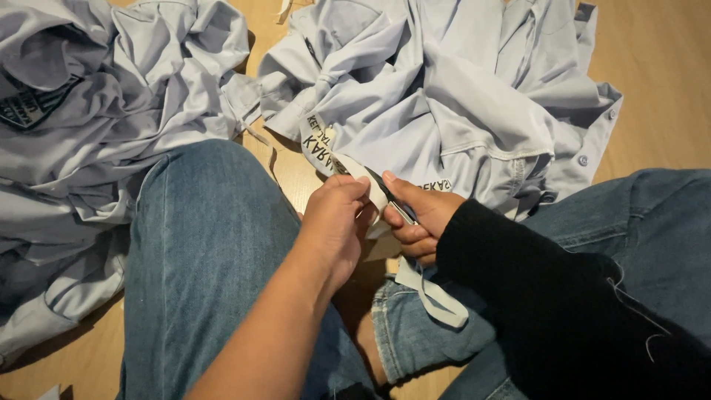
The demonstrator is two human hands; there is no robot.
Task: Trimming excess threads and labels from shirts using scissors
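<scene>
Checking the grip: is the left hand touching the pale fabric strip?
Touching. The head view shows the left hand with its fingers pinched on the pale fabric strip, no gap between them.

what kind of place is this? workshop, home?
Probably a home or informal sewing spot, not a proper workshop. The person sits in jeans on a bare wooden floor, with light blue shirts heaped around. The right hand holds a small blade; the left hand pinches the fabric strip.
</scene>
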